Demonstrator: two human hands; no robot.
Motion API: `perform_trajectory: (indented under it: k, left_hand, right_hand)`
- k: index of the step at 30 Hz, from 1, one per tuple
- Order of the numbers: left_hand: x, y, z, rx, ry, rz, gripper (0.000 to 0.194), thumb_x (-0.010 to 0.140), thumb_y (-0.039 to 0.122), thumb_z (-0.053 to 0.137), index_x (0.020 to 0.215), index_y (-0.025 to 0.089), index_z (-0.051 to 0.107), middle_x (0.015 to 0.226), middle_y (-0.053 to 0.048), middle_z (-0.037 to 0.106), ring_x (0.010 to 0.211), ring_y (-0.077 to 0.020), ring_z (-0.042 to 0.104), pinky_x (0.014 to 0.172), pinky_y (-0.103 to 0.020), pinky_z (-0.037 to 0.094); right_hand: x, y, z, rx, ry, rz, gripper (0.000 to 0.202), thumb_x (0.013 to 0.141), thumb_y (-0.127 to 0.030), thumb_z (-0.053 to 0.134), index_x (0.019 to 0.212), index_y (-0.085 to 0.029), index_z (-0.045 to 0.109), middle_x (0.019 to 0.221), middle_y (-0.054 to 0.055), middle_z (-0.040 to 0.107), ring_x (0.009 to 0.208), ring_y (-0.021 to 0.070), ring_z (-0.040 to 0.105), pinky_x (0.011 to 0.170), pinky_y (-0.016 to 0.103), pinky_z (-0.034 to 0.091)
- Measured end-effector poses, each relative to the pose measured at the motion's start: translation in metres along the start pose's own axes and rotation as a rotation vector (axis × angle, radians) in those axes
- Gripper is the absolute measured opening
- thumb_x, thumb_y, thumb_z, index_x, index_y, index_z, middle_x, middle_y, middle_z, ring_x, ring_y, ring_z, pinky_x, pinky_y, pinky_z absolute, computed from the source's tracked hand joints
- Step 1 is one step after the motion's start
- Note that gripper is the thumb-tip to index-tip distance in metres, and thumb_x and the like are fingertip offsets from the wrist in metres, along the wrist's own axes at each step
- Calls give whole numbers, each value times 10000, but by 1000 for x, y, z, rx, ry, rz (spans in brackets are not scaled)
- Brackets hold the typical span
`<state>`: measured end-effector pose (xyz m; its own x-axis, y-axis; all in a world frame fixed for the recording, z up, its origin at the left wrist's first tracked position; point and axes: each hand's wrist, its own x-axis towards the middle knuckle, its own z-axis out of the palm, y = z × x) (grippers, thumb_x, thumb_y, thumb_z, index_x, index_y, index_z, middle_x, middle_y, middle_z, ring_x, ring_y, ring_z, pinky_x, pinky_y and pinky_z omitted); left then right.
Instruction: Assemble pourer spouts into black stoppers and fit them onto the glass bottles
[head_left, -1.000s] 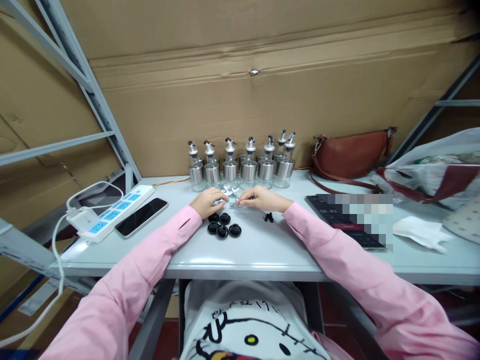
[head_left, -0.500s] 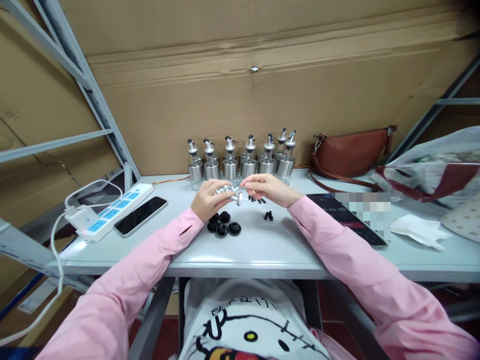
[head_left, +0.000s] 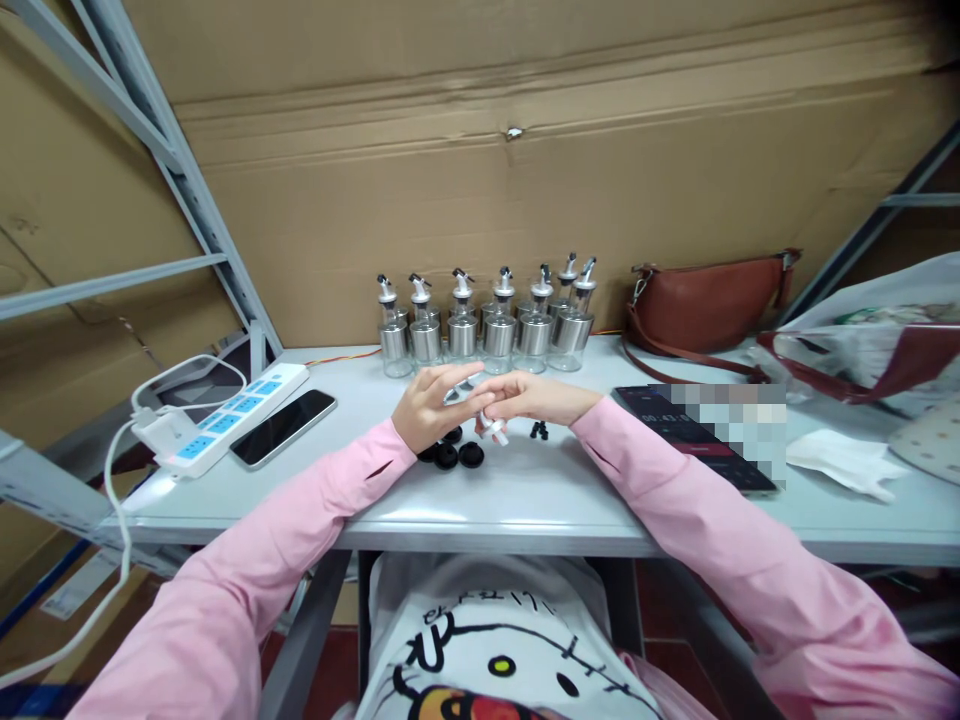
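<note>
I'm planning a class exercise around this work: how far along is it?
Looks done: the front bottles at the back have pour spouts fitted. In hand: small pale parts at the fingertips, where the left hand and right hand meet. Probably left: round black stoppers and small black pieces, loose on the table.

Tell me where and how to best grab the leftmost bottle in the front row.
Take the leftmost front bottle around its steel sleeve, probably from the front left. It stands upright, the sleeve is round and wide, and that side is open, while other bottles stand to its right. The narrow spout looks a poorer hold.
</note>
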<state>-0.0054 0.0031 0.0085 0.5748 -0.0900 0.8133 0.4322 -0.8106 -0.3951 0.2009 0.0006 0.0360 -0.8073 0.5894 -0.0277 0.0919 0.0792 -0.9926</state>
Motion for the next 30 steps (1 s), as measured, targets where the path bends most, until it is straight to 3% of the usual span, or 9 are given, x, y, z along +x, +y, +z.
perform_trajectory:
  k: [7,12,15,19,30]
  left_hand:
    - [2,1,1,-86,-101,-99,376,867,173,460,1242,195,440,1301,-144,454,1166,-220,466,910,-371,445]
    - [5,5,-4,-193,-175,-251,263,817,264,499,1055,154,516,942,-80,624,928,-203,555,830,-353,430]
    - [4,4,-4,-156,-246,-264,258,805,414,544,892,171,548,809,-41,635,835,-197,556,796,-353,389]
    - [1,2,1,-118,-355,-224,356,816,523,513,844,171,558,766,-31,648,790,-190,555,779,-353,339]
    - [1,8,0,-123,-425,-216,360,859,506,439,826,163,542,740,-25,649,679,-150,575,791,-334,330]
  right_hand:
    - [1,-7,2,-70,236,5,328,666,-354,716,895,-139,620,768,34,697,568,98,623,560,231,468]
    - [0,-8,-2,-87,421,-61,307,658,-352,715,844,-142,589,595,7,660,523,101,603,500,209,410]
    - [0,-8,0,-101,413,-76,298,666,-353,706,821,-147,557,508,-18,621,426,72,526,426,194,303]
    - [2,-7,2,-105,379,-68,324,643,-368,719,807,-155,537,528,-34,609,408,67,513,411,201,244]
    - [1,-6,1,-225,327,-12,352,651,-402,705,840,-162,529,574,-36,608,455,82,555,447,204,265]
